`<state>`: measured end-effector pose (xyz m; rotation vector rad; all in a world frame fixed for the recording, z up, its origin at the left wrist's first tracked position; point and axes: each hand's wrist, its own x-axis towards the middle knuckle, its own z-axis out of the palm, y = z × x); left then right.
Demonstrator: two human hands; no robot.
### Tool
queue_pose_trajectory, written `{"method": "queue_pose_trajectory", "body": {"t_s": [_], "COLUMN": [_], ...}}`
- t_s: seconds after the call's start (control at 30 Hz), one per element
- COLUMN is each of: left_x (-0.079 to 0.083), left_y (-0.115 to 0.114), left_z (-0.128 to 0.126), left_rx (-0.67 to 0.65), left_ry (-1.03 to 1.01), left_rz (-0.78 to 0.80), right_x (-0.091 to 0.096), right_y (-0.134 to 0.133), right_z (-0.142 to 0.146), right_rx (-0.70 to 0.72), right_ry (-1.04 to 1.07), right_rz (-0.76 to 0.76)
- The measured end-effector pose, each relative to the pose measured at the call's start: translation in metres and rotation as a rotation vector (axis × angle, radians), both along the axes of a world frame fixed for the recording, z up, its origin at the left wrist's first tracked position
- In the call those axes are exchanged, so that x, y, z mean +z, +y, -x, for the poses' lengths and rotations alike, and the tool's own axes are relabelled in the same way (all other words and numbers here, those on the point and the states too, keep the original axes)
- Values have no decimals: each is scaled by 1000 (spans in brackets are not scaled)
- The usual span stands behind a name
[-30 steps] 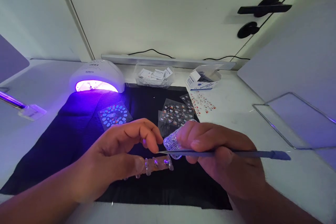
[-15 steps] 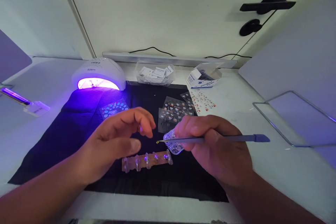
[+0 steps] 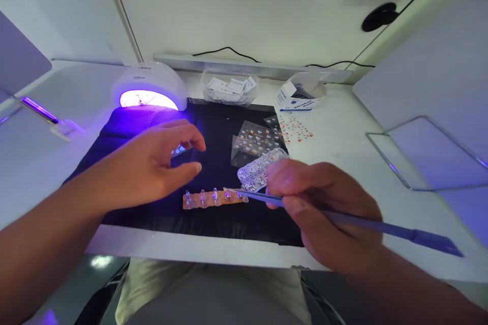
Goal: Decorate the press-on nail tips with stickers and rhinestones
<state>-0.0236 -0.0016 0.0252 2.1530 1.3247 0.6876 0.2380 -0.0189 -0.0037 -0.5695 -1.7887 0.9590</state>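
Observation:
My right hand (image 3: pixel 328 208) grips slim tweezers (image 3: pixel 269 198) between thumb and fingers. Their tip points left and reaches the right part of an orange-brown strip (image 3: pixel 196 201) bearing several clear, shiny nail tips; I cannot tell whether it touches one. Just beyond that hand lies a clear compartment case (image 3: pixel 253 168) of tiny rhinestones, partly covered by the fingers. My left hand (image 3: pixel 168 157) hovers above the black cloth (image 3: pixel 213 132), thumb and fingers apart, holding nothing. Behind it a blue-dotted sheet (image 3: pixel 178 150) is mostly hidden.
A glowing nail lamp (image 3: pixel 152 81) stands at the back left, a smaller purple light (image 3: pixel 40 109) farther left. Behind the cloth are a clear tub of white packets (image 3: pixel 231 89) and an alcohol pads box (image 3: pixel 299 96). Sticker sheets (image 3: pixel 255 139) lie near the case. A wire frame (image 3: pixel 404 185) stands right.
The view has tipped downward, showing the table edge and my lap. The tweezers' tip, with a small yellowish bit on it earlier, has come down to the strip. My left hand has drawn away from it.

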Motion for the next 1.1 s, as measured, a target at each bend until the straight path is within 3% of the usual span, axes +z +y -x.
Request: {"method": "queue_pose_trajectory", "body": {"t_s": [0.13, 0.23, 0.4, 0.7, 1.1], "left_x": [-19, -29, -28, -30, -36], "left_y": [-1, -2, -10, -15, -16], "left_z": [0, -4, -10, -12, -11], "left_rx": [-195, -234, -217, -161, -210], "left_ry": [69, 176, 347, 369, 343], "left_rz": [24, 30, 29, -146, -70], "right_x": [-26, -35, -29, -29, -25], "right_y": [4, 6, 7, 9, 11], "right_z": [-2, 2, 9, 17, 20], "right_rx": [50, 56, 20, -96, -89], "right_ry": [11, -5, -104, -196, -304], "right_rz": [115, 176, 155, 196, 87]}}
